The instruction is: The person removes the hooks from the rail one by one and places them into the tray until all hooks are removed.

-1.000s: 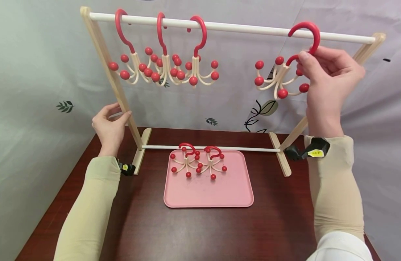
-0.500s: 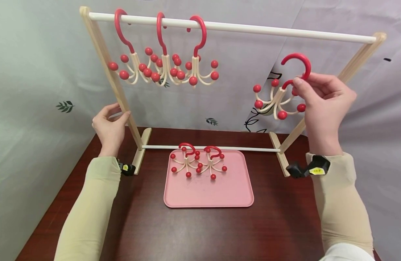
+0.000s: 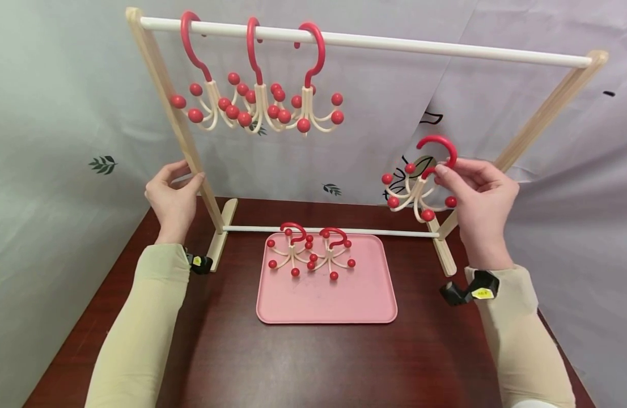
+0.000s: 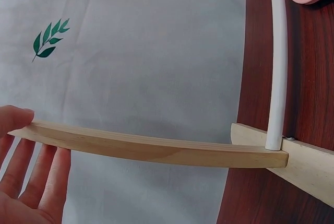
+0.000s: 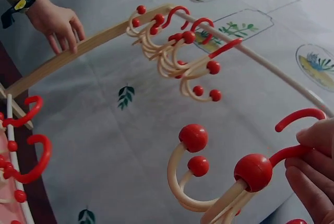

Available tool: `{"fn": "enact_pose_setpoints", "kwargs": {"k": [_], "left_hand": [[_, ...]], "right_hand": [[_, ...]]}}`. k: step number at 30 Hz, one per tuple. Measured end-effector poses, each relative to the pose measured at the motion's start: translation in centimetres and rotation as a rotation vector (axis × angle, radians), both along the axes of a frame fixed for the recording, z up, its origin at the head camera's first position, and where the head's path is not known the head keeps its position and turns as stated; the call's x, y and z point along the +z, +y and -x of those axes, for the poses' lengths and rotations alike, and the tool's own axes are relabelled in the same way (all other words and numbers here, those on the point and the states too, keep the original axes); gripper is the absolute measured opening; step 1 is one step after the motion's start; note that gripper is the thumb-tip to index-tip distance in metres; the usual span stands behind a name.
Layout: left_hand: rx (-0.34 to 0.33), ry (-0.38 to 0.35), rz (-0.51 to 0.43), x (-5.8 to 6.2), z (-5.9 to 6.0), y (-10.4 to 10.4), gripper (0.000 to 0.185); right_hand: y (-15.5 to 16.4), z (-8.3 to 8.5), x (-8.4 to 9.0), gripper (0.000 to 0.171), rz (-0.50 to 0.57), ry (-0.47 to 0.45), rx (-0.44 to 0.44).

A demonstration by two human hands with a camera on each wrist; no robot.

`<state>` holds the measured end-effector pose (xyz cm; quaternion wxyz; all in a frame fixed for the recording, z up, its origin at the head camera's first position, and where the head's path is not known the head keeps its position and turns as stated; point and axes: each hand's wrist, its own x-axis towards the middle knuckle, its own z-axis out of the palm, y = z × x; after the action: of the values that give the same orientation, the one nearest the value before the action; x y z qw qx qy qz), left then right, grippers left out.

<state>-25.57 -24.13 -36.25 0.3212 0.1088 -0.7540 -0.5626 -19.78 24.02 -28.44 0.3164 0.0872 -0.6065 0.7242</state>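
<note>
- The left hand [image 3: 172,198] rests with straight fingers and thumb against the slanted left post of the pale wooden rack [image 3: 162,90]; the left wrist view shows the fingers [image 4: 36,182] lying along the post, not curled round it.
- Three red-hooked cream hangers with red ball tips [image 3: 257,93] hang on the white top rail [image 3: 446,48], bunched toward its left end.
- Two more such hangers [image 3: 310,252] lie at the back of the pink plastic tray [image 3: 326,300] on the dark wooden table [image 3: 293,362].
- The right hand [image 3: 479,207] pinches a red-and-cream multi-arm hanger [image 3: 420,184] at the neck, well below the rail, near the right post.
- Its long axis tilts; the red hook points up, opening leftward, cream arms fanning down-left.
- The fingers hide part of its stem.
</note>
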Motion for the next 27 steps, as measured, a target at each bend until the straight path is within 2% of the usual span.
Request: {"fn": "enact_pose_setpoints", "kwargs": {"k": [8,16,23,27], "left_hand": [[-0.005,0.014,0.002,0.0,0.2,0.0,0.034],[0.001,0.016,0.012,0.0,0.1,0.1,0.034],[-0.001,0.019,0.007,0.0,0.1,0.1,0.033],[0.0,0.022,0.005,0.0,0.0,0.1,0.032]], "right_hand": [[-0.3,-0.5,-3.6,0.031,-0.092,-0.116,0.012],[-0.8,-0.6,-7.2,0.033,-0.12,-0.213,0.063],[-1.2,-1.0,-10.0,0.023,-0.19,-0.332,0.069],[-1.5,-1.2,-11.3,0.028,-0.206,-0.376,0.083]]}}
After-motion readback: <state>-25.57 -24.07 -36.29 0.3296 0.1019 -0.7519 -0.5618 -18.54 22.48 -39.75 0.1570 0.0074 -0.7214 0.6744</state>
